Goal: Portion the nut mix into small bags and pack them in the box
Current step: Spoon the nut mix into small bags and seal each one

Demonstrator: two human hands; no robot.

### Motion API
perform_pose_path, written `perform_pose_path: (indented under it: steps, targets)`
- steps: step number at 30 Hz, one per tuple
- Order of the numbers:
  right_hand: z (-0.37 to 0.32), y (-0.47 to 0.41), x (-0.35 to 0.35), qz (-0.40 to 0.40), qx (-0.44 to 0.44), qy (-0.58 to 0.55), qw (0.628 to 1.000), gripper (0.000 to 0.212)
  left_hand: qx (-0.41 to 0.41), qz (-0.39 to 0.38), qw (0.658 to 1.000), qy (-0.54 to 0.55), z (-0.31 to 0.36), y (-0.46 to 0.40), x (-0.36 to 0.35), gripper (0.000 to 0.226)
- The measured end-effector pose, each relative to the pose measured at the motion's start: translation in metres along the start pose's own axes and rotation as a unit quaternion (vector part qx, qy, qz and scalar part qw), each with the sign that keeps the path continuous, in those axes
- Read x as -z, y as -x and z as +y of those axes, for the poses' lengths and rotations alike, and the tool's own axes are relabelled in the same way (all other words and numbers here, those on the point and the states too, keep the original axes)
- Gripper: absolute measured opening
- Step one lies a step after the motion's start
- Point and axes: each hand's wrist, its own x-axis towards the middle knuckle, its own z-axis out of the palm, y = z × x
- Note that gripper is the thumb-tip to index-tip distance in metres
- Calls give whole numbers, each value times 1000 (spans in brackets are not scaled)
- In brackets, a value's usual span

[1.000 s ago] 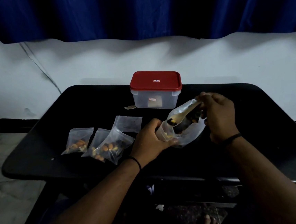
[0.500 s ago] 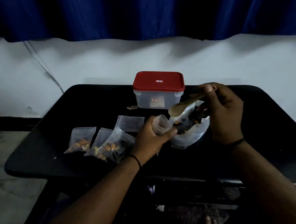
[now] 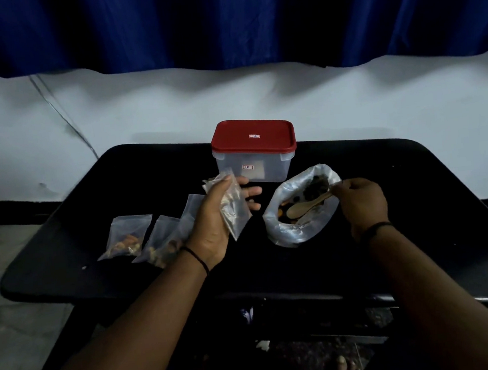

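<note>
On the black table (image 3: 65, 261), at your far left, a filled small bag (image 3: 128, 237) lies flat with nuts gathered at its lower end, and just beside it to the right two more filled bags (image 3: 165, 243) overlap, partly hidden behind your left wrist. These bags look light and limp, thin clear film that will sag and slide, so you would do best to pinch each by its top edge, above the nuts, rather than squeeze its belly. Your left hand (image 3: 213, 217) is raised above the table in front of the box, thumb and fingers curled round another small bag (image 3: 232, 203), which hangs down past your palm; whether it holds nuts yet is hard to tell in this dim light. Behind that hand, toward the far edge of the table, stands the clear box (image 3: 254, 166) with its red lid (image 3: 253, 137) on, so packing has likely not begun, and the stiff lid will need lifting at a corner. To the right, well apart from the held bag, the large bag of nut mix (image 3: 297, 227) sits open-mouthed on the table, soft-walled and apt to slump. Your right hand (image 3: 360, 200) rests at its right rim, fingers pinching the handle of the wooden spoon (image 3: 307, 207), whose bowl lies inside among the nuts. The spoon is rigid and light; a heaped load would probably spill.
</note>
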Motion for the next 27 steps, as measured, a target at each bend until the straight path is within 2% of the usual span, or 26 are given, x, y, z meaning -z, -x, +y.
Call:
perform_pose_path:
  steps: [2,5,9,11,12,14,16,17,20,22,25,27]
  targets:
    - [-2,2,2,-24,8,92,995,14,11,-23,999,19,4,1,1,44]
    - [-8,9,4,-30,25,217,975,30,29,-49,998,7,10,3,0,58]
    - [-25,30,2,57,86,355,929,39,36,-58,996,-56,11,6,-2,58]
    - [-30,36,1,77,183,306,931,32,39,-67,993,-90,10,7,-3,58]
    - [-35,38,0,50,235,238,941,25,40,-74,992,-91,9,7,-4,58]
    - [-46,49,-3,-71,262,93,958,14,54,-74,995,-49,6,8,-6,65]
    - [-51,62,-12,-196,234,6,952,10,68,-91,993,-19,0,8,-8,69]
    - [-50,65,-18,-231,230,-15,945,10,74,-104,992,-22,-3,7,-9,68]
    - [-47,65,-25,-254,197,-93,942,13,65,-126,988,-55,-5,9,-11,67]
    - [-49,63,-22,-251,168,-142,943,16,26,-118,989,-89,-2,11,-13,61]
    - [-47,60,-20,-238,177,-135,946,20,-73,-24,977,-197,3,12,-15,38]
    - [-45,59,-21,-227,188,-118,948,20,-129,31,967,-218,6,12,-15,20]
